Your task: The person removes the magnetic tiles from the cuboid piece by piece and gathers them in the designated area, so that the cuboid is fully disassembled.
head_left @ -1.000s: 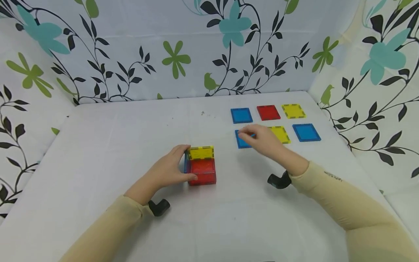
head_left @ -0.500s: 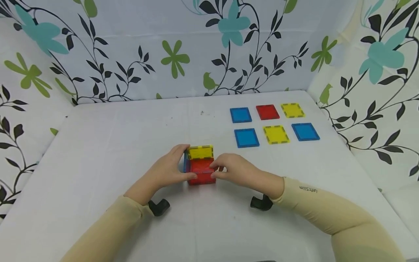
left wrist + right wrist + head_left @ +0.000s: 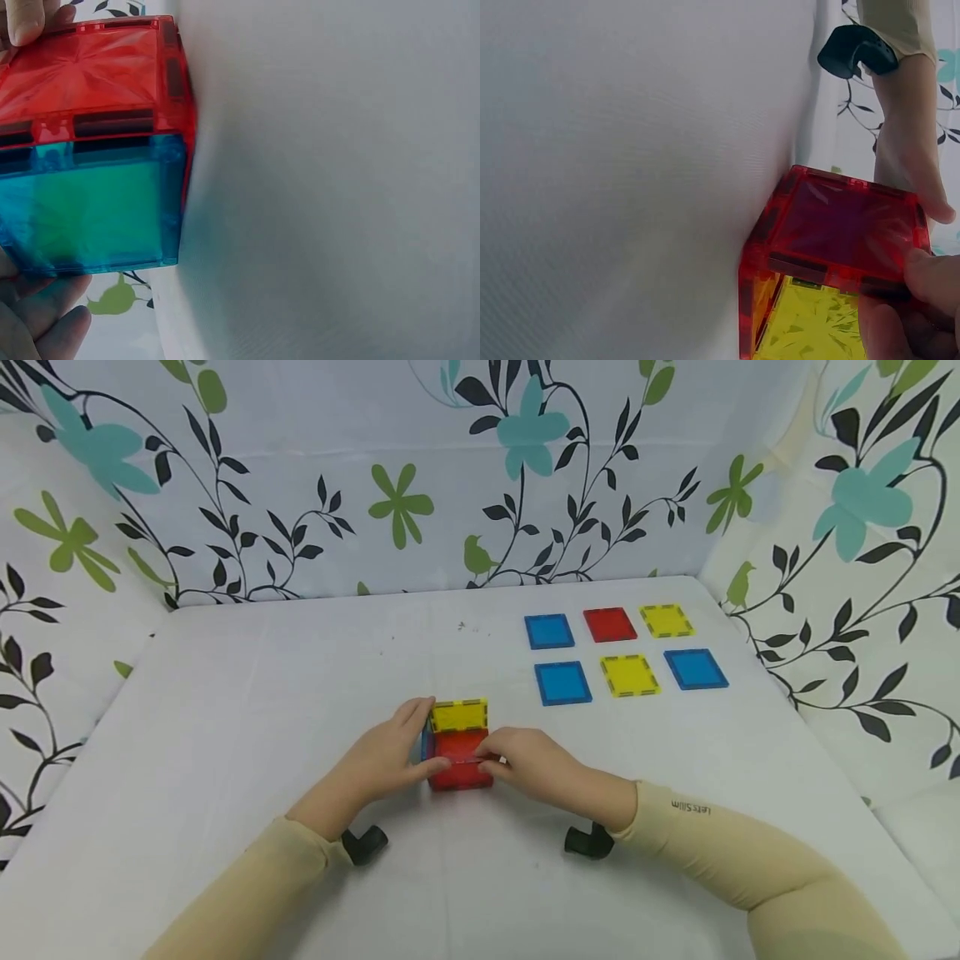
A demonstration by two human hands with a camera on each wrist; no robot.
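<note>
Magnetic-tile box (image 3: 460,746) sits near the middle of the white tabletop (image 3: 240,710): red front tile (image 3: 847,225), blue left tile (image 3: 90,214), yellow back tile (image 3: 459,716). Left hand (image 3: 378,760) grips the box, thumb at front, fingertips at far left corner. Right hand (image 3: 534,762) pinches red front tile's upper right edge. Six loose square tiles (image 3: 629,676) lie flat beyond, to the right, two rows of three.

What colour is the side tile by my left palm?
Blue side tile, best in left wrist view.
</note>
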